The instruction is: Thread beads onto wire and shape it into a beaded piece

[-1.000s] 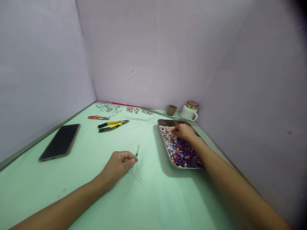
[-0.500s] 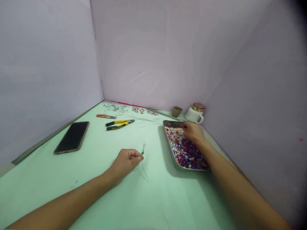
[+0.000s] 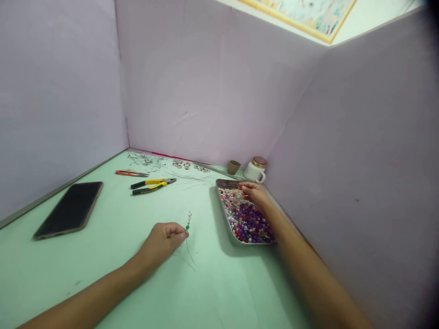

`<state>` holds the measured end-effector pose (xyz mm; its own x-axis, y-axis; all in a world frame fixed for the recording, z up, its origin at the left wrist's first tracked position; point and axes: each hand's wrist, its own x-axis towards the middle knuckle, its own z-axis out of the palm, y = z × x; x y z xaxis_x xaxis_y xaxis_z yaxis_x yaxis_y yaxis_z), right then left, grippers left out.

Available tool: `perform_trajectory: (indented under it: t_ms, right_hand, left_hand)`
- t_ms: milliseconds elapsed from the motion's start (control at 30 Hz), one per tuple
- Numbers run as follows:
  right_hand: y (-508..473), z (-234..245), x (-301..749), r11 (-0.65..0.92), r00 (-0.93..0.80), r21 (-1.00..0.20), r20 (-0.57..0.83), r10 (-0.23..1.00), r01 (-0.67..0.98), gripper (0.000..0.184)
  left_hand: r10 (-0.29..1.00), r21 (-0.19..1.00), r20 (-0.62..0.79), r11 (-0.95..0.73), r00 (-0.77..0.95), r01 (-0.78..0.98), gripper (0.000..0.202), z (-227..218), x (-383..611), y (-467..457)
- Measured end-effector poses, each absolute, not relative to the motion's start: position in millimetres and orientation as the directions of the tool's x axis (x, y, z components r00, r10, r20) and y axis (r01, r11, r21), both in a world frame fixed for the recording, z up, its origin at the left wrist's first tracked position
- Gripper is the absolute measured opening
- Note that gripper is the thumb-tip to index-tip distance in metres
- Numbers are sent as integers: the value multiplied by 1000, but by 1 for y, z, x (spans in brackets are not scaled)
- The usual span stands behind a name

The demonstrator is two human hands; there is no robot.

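Note:
My left hand (image 3: 161,240) rests on the green table (image 3: 103,256), fingers pinched on a thin wire (image 3: 188,224) strung with a green bead and a few pale ones. My right hand (image 3: 254,193) reaches into the far end of a metal tray (image 3: 223,211) filled with purple, red and white beads (image 3: 245,217); its fingertips are curled down among the beads, and what they pinch is too small to make out.
A black phone (image 3: 70,214) lies at the left. Yellow-handled pliers (image 3: 152,185) and orange snips (image 3: 131,173) lie farther back, beside loose wires (image 3: 146,159) and small beaded pieces (image 3: 181,163). A brown cup (image 3: 234,167) and a lidded white mug (image 3: 255,169) stand in the corner by the walls.
My right hand has shifted slightly toward the tray's far end among the beads. The left hand keeps its pinch on the wire. The view has tilted up and shifted.

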<state>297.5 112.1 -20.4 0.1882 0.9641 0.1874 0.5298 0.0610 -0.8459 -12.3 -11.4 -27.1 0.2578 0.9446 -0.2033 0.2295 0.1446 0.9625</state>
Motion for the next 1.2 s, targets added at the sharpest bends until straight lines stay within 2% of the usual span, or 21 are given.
perform_trajectory:
  t_ms: [200,367,567,933,1200]
  right_hand:
    - [119,-30,308,35,231,-757,243,942,653,25]
    - [121,-33,305,111,108,-599,318,942,793,16]
    - [119,-32,295,168,-9,-479,315,949,862,14]
    - [112,-28,297,299,-252,-439,162,954,848,13]
    - [112,-29,290,317,-295,-412,116,948,854,15]
  left_hand:
    - [940,948,-236,167,248,271,25,-26,-11,-10]
    - [935,938,-254,174,250,300,31,-31,-11,-6]
    - [928,925,-286,202,238,323,39,-31,-11,-6]
    - [930,917,-304,226,208,329,44,-26,-9,-7]
    - [929,919,-297,216,219,330,39,-26,-10,-7]
